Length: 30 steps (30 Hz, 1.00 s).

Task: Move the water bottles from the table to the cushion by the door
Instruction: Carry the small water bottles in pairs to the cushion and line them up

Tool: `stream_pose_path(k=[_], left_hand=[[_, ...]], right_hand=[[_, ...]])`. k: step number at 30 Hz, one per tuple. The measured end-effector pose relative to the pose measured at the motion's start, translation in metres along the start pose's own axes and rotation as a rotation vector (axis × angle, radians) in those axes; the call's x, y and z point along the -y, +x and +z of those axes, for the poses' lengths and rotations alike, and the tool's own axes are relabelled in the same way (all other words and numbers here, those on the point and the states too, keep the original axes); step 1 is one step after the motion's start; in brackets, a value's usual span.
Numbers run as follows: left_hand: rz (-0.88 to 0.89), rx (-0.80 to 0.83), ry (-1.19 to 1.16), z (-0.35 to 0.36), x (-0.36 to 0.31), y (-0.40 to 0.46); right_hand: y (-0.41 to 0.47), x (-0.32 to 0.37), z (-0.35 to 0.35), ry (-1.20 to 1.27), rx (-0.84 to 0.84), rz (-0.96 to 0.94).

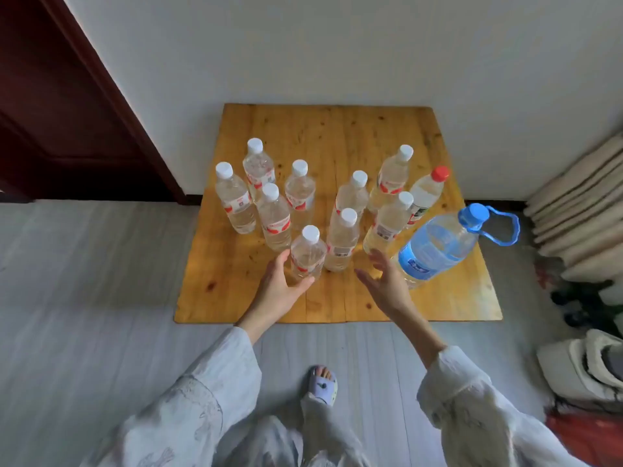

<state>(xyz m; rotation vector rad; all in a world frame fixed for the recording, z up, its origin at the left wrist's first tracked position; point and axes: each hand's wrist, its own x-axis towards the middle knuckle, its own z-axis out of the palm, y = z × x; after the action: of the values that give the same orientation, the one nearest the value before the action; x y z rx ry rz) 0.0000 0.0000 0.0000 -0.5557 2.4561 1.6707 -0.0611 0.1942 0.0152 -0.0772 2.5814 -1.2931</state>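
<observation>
Wooden counter (387,136), centre of frame, set low on the grey floor (84,264) against the white wall (303,45); dark red door (50,96) at upper left. Large blue-capped jug (438,244) stands at the counter's right edge. Ten smaller water bottles (274,220) stand upright in a cluster, one red-capped. Left hand (278,289), forearm extended, curls its spread fingers (300,285) around the nearest bottle (307,254), thumb touching its left side. Right hand (387,281) reaches forward, fingers spread, just beside the jug, holding nothing.
</observation>
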Motion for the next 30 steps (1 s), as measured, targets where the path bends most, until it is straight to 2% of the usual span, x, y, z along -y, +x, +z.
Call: stream_pose_path(k=[4, 10, 17, 21, 25, 30], left_hand=[[0.001, -0.062, -0.029, 0.016, -0.003, 0.027], [0.056, -0.161, -0.066, 0.025, 0.005, 0.051], [0.035, -0.158, -0.202, 0.008, 0.006, 0.072], [-0.013, -0.221, -0.204, 0.002, 0.013, 0.082], [-0.007, -0.245, -0.254, -0.008, 0.015, 0.077], [0.073, -0.138, -0.219, -0.03, -0.015, 0.077]], right_hand=[[0.047, -0.009, 0.005, -0.071, 0.055, 0.005], [0.089, -0.015, 0.017, 0.113, 0.185, -0.107], [0.107, -0.011, 0.021, 0.18, 0.31, -0.132], [0.106, -0.005, 0.03, 0.169, 0.252, -0.171], [0.098, 0.0, 0.029, 0.243, 0.209, -0.107], [0.074, 0.017, 0.009, 0.365, 0.195, -0.023]])
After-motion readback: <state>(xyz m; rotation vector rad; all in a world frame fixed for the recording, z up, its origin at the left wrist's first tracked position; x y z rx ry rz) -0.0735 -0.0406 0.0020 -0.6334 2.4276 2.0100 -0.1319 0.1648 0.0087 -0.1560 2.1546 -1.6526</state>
